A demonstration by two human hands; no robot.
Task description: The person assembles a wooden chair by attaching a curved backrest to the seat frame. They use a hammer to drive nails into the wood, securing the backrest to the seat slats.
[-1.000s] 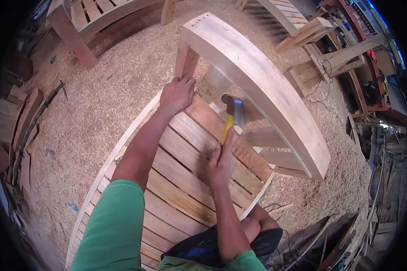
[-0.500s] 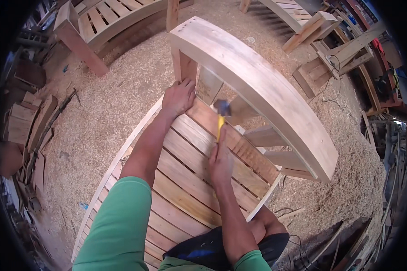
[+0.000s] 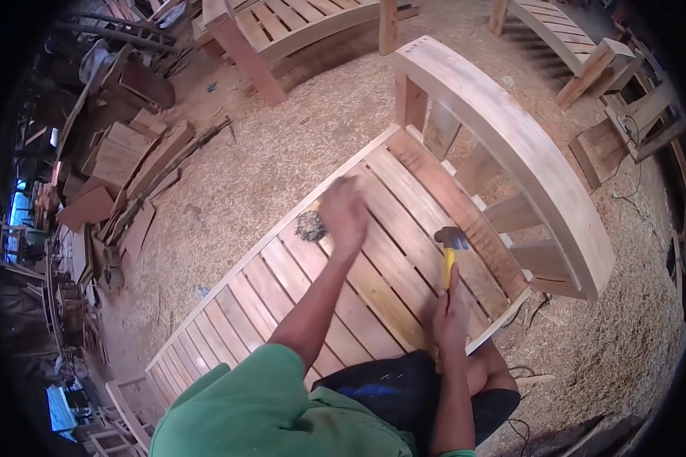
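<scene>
My right hand (image 3: 451, 324) is closed around the yellow handle of a hammer (image 3: 451, 242), its dark head up over the slats. My left hand (image 3: 344, 213) is over the left part of the slats, blurred by motion, so its fingers do not show clearly. Right beside it lies a small heap of grey bits (image 3: 310, 226), too fine to make out, near the edge of the slatted wooden bench seat (image 3: 373, 293). At the seat's far right end rises a curved wooden end frame (image 3: 522, 141) with upright slats below its broad top rail.
Wood shavings (image 3: 282, 152) cover the floor around the bench. Another slatted bench (image 3: 305, 38) stands at the back, and one more (image 3: 552, 34) at the back right. Stacked wood offcuts (image 3: 133, 148) lie on the left. A wooden stand with a cable (image 3: 625, 129) is at the right.
My left hand has left the corner of the end frame and moved back along the seat to the grey heap. The hammer has drawn back from the end frame, and the view has shifted left.
</scene>
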